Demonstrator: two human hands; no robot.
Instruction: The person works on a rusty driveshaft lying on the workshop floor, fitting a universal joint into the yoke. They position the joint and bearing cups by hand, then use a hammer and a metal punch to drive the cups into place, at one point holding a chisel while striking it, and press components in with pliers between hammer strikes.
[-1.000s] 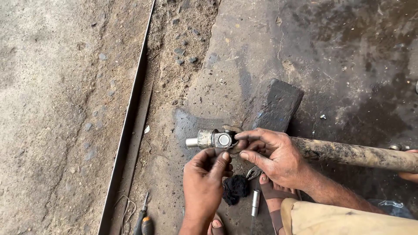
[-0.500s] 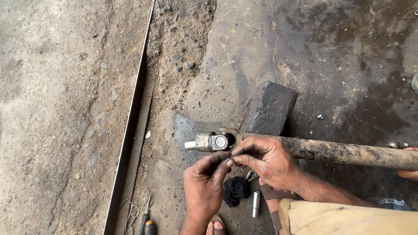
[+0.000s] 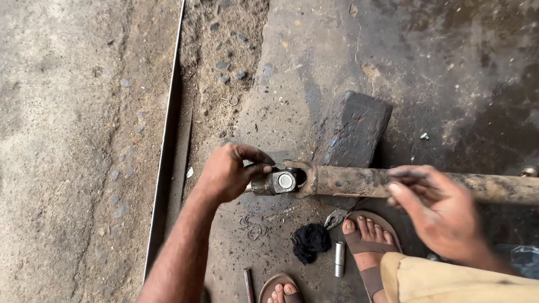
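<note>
Head view: our left hand [image 3: 227, 173] grips the universal joint [image 3: 279, 181] at the shaft's [image 3: 393, 182] nine o'clock end; our right hand [image 3: 441, 210], fingers loosely spread, hovers over the shaft, holding nothing

Block [image 3: 352, 128] behind shaft [image 3: 393, 182]; left open.

No packages, labels, signs or screens are in view.
</note>
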